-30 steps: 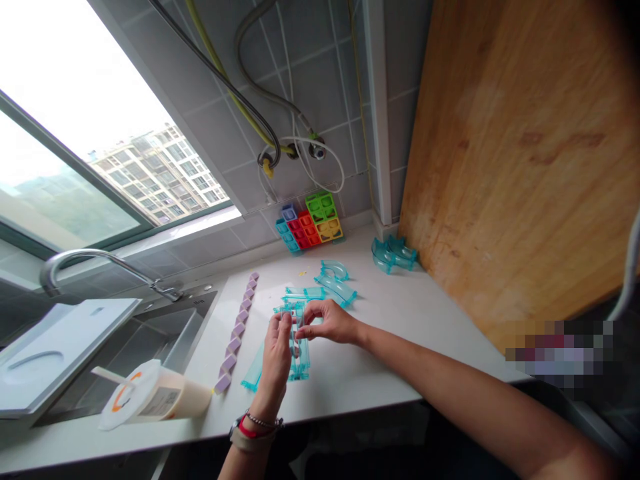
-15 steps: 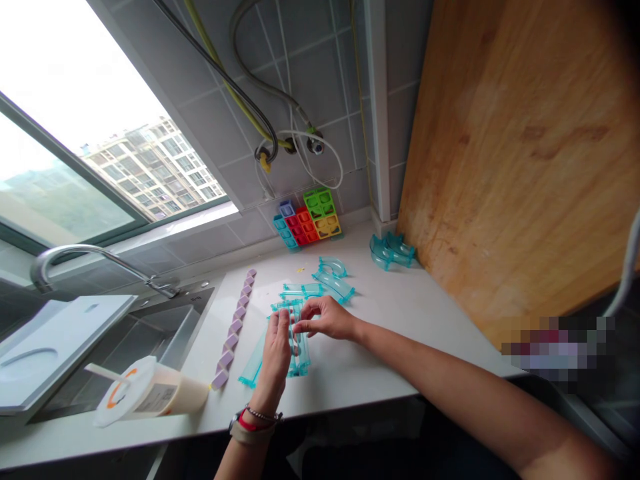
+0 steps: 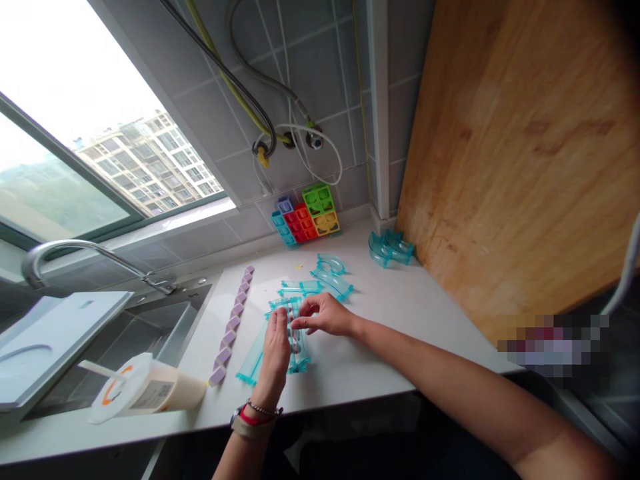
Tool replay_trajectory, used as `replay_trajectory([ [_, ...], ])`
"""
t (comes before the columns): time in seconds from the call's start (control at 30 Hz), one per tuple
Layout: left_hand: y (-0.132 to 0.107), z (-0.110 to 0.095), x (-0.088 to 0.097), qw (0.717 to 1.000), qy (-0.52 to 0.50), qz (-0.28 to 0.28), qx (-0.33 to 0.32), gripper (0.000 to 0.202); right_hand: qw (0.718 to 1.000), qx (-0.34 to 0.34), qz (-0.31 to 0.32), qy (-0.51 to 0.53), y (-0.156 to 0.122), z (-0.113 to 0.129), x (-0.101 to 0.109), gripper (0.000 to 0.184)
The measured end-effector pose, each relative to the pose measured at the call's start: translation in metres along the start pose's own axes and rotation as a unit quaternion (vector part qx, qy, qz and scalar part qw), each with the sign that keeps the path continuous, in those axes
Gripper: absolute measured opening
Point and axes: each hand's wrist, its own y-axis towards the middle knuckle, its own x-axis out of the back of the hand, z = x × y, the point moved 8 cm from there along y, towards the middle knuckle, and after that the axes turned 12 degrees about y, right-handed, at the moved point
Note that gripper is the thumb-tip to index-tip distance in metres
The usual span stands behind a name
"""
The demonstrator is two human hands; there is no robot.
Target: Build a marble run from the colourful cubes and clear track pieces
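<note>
My left hand (image 3: 276, 345) is closed around a translucent teal plastic track piece (image 3: 302, 357), held above the counter. Through the clear plastic, parts of the fingers show behind it. My right hand (image 3: 324, 316) comes in from the right with thumb and forefinger curled into a pinch at the piece's upper part. Its fingertips almost meet the left thumb, and the exact contact is hard to see. Beneath and left of my hands lies a flat teal strip (image 3: 253, 359). Just beyond them are a short straight teal piece (image 3: 300, 287) and a curved teal piece (image 3: 332, 283).
A row of lilac blocks (image 3: 232, 324) runs along the counter at left. A lidded drink cup with a straw (image 3: 165, 388) stands beside the sink (image 3: 187, 313). Coloured block frames (image 3: 305, 220) lean at the wall. More teal curves (image 3: 390, 249) lie near the wooden board (image 3: 515, 147).
The right fingers have shifted very slightly against the held piece. Both hands stay in nearly the same place, and the whole view has moved a little.
</note>
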Motion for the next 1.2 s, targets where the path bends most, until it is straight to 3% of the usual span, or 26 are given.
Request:
replay_trajectory([
  [0.17, -0.002, 0.001, -0.003, 0.999, -0.052, 0.005, -0.008, 0.064, 1.000, -0.004, 0.011, -0.005, 0.000, 0.003, -0.001, 0.051],
  [0.37, -0.005, 0.021, -0.019, 0.976, -0.162, 0.141, -0.030, 0.066, 0.999, 0.004, -0.023, 0.038, 0.002, 0.013, 0.009, 0.056],
  [0.43, -0.007, 0.027, -0.021, 0.973, -0.160, 0.162, -0.041, 0.061, 0.998, 0.014, -0.038, 0.050, 0.003, 0.021, 0.014, 0.060],
  [0.6, -0.011, 0.025, -0.015, 0.981, -0.091, 0.123, -0.118, 0.067, 0.990, 0.053, -0.065, 0.116, 0.003, 0.042, 0.027, 0.081],
  [0.77, -0.013, 0.022, -0.015, 0.980, -0.070, 0.128, -0.138, 0.062, 0.993, 0.041, -0.038, 0.108, 0.000, 0.048, 0.030, 0.098],
  [0.87, -0.011, 0.022, -0.014, 0.975, -0.093, 0.128, -0.155, 0.059, 0.996, 0.031, -0.021, 0.082, 0.003, 0.047, 0.032, 0.087],
  [1.0, -0.007, 0.027, -0.011, 0.970, -0.155, 0.115, -0.151, 0.052, 0.993, 0.054, -0.095, 0.053, 0.003, 0.043, 0.045, 0.076],
  [1.2, -0.003, 0.037, -0.009, 0.951, -0.273, 0.110, -0.096, 0.048, 0.974, 0.082, -0.191, -0.092, -0.046, 0.034, 0.056, 0.075],
])
